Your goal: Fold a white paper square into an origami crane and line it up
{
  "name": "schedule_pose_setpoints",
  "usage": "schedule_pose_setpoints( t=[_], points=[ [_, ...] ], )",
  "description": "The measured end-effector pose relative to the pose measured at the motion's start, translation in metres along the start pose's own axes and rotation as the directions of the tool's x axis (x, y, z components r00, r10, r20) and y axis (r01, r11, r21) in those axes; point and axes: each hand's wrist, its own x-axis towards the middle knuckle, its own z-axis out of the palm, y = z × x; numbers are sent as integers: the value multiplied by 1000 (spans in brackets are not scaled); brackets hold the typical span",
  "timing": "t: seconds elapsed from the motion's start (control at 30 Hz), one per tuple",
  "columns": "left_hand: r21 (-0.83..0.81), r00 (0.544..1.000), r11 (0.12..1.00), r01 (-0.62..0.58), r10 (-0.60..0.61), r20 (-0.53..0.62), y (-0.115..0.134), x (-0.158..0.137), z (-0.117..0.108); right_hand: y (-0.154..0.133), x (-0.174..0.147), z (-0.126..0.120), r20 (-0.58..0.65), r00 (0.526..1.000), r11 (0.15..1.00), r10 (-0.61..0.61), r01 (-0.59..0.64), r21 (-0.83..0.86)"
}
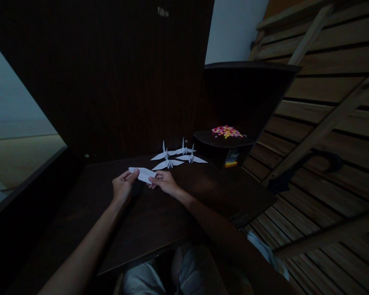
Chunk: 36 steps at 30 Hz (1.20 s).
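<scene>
Below and left of frame center, a folded white paper [144, 175] spans my left hand [122, 186] and right hand [167, 182], each pinching one end, near white paper cranes [168, 164] at center. Working remotely, I judge light, even pressure and squarely matched edges best for crisp creases.

Smooth matt paper sheet [144, 174], matt paper cranes [168, 164], faintly glossy wood-look desk [147, 221], rough wooden slats [310, 88], matt cloth legwear [143, 279]
</scene>
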Motion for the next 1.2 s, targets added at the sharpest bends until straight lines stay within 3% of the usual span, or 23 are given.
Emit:
schedule_pose_setpoints(
  t=[0.37, 0.67, 1.2],
  points=[
    [-57, 999, 998, 19, -16, 42, 0, 0, -1, 1, 1, 0, -41, 998, 998, -51, 49, -43],
    [24, 999, 1000, 3, -4, 54, 0, -3, 1, -3, -2, 0, -96, 991, 994, -91, 85, -63],
    [43, 998, 998, 44, -45, 31, 0, 0, -1, -6, -3, 2, -26, 1000, 1000, 13, -12, 17]
  ],
)
